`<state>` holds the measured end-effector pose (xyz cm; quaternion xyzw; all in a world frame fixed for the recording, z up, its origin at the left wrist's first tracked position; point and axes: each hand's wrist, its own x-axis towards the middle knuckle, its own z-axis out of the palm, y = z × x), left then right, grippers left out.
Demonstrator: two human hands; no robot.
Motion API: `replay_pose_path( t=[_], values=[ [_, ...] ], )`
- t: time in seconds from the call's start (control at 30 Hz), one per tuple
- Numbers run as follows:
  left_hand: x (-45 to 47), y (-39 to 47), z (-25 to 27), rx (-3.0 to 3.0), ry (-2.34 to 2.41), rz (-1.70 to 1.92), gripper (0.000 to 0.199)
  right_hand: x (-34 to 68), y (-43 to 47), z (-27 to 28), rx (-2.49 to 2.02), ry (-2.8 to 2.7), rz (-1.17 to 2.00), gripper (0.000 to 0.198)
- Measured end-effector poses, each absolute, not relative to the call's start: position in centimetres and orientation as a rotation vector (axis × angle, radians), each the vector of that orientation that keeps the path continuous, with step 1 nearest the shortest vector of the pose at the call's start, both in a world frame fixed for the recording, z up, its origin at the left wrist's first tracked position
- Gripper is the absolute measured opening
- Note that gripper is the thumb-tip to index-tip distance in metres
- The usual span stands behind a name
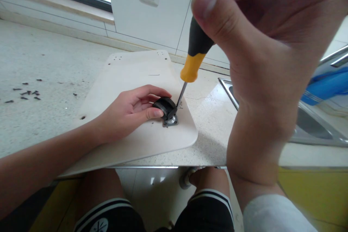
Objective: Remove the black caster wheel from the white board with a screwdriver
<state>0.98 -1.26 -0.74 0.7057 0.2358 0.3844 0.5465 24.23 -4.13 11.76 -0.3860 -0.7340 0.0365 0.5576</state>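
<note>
1. Screwdriver with a yellow-and-black plastic handle and thin steel shaft [196,49]: the right hand [269,61] has its fingers clenched round the handle, thumb pressed along the black grip, close to the camera. The tip meets the small square metal mounting plate [170,121] beside the wheel.
2. Small black plastic caster wheel [164,106]: it sits on that plate near the right corner of the pale rounded wooden board [130,141]. The left hand [130,112] lies on the board, fingers grasping the wheel from its left side.
3. Handling, as a judgement: the caster looks light, hard and prone to swivel, so pinching the wheel itself steadies it best. The screwdriver is stiff and its rubbery black section gives the surest hold.
4. The board looks rigid and flat; it overhangs the front edge of the speckled stone surface [40,116], so downward pressure could tip it.
5. Small dark screws [27,93] lie scattered well apart to the left; a steel sink [312,130] is to the right.
</note>
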Motion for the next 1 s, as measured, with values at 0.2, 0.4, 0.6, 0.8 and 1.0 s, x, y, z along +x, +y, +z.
replay_pose_path(
  t=[0.2,0.4,0.6,0.8,1.0],
  values=[
    [1.0,-1.4,-0.4,1.689,0.571,0.957,0.034,25.2,-2.0,10.9,-0.919,-1.672,0.066,0.046],
    [1.3,-1.4,-0.2,1.643,0.585,0.998,0.031,25.4,-1.5,10.9,-0.920,-1.615,0.037,0.043],
    [1.1,-0.9,-0.5,1.648,0.594,1.021,0.030,23.5,-2.7,11.7,-0.855,-1.435,0.089,0.037],
    [1.1,-0.5,-0.9,1.589,0.578,1.033,0.033,22.4,-4.0,13.3,-0.732,-1.338,-0.074,0.027],
    [1.3,0.1,-2.1,1.382,0.510,1.072,0.041,26.7,-5.4,11.1,-0.753,-1.161,-0.245,0.042]
  ],
)
